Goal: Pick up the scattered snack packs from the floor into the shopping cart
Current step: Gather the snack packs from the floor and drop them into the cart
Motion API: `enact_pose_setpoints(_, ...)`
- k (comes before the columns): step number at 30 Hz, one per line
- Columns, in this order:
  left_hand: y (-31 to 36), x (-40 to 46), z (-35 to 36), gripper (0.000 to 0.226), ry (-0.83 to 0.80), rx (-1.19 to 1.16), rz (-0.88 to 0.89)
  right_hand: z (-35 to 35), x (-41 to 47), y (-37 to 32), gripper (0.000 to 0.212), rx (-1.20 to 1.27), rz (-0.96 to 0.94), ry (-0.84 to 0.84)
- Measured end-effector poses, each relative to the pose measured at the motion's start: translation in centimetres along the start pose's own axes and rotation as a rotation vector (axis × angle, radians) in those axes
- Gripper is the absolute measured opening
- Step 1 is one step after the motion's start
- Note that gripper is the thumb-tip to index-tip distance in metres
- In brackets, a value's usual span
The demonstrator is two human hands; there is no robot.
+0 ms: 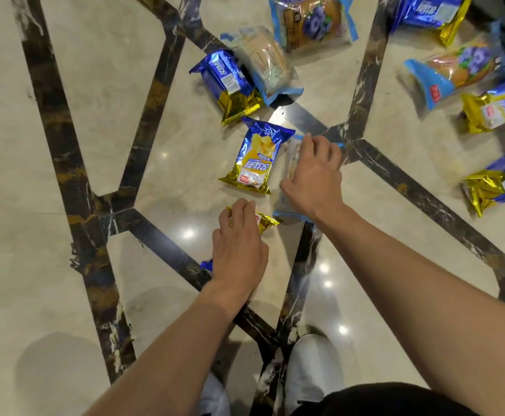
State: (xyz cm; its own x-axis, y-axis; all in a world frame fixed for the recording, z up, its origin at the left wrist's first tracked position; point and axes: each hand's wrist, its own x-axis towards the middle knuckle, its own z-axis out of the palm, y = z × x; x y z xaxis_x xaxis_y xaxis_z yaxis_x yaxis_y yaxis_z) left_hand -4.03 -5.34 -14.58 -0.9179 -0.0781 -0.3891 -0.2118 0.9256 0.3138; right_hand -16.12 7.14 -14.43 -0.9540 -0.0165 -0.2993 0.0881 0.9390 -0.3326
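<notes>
**Fingers curled over two snack packs on marble floor**

Fingers of the left hand point(239, 250) are curled around a crinkled gold-and-blue foil snack pack point(264, 221), mostly hidden beneath the palm. A clear, blue-edged plastic bread pack point(290, 163) is gripped under the right hand point(314, 175). Between them, just apart, a glossy blue-and-yellow foil pack point(255, 159) lies flat on polished beige marble floor point(65, 145) inlaid with dark veined strips.

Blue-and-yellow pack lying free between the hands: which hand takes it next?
Neither is free: left hand grips a gold-ended pack, right hand a clear-wrapped one. The free pack lies nearer the right fingers.
</notes>
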Motion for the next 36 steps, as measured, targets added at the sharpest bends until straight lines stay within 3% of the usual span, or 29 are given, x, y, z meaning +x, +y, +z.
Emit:
enact_pose_setpoints(4,0.4,1.2,-0.1,0.06,0.009,-0.035,-0.047,0.8,-0.2,-0.7,0.06,-0.024,-0.02,-0.013)
enact_pose_setpoints(10,0.0,2.0,-0.2,0.058,0.037,-0.034,-0.097,2.1,-0.3,0.2,0.064,-0.173,-0.042,-0.04)
enact_pose_setpoints(14,0.2,2.3,-2.8,0.051,0.041,-0.137,-0.076,0.0,-0.8,-0.3,0.054,-0.061,-0.042,-0.075)
enact_pose_setpoints(17,1.3,1.5,-7.5,0.045,0.085,-0.167,-0.091,-3.7,-3.0,-1.4,0.059,0.001,-0.089,-0.082)
enact_pose_setpoints(24,5.9,-4.7,-25.2,0.041,0.151,-0.247,-0.062,-20.9,-11.3,-9.0,0.066,0.156,-0.11,-0.07)
enact_pose_setpoints(28,10.2,-12.1,-40.4,0.044,0.194,-0.256,-0.035,-35.2,-17.6,-16.0,0.067,0.25,-0.125,-0.07)
enact_pose_setpoints(32,13.8,-20.3,-56.6,0.048,0.21,-0.239,-0.144,-50.0,-24.0,-22.7,0.068,0.273,-0.089,-0.016)
enact_pose_setpoints(36,15.6,-27.0,-68.4,0.048,0.284,-0.228,-0.179,-60.2,-28.6,-27.9,0.066,0.288,-0.118,-0.052)
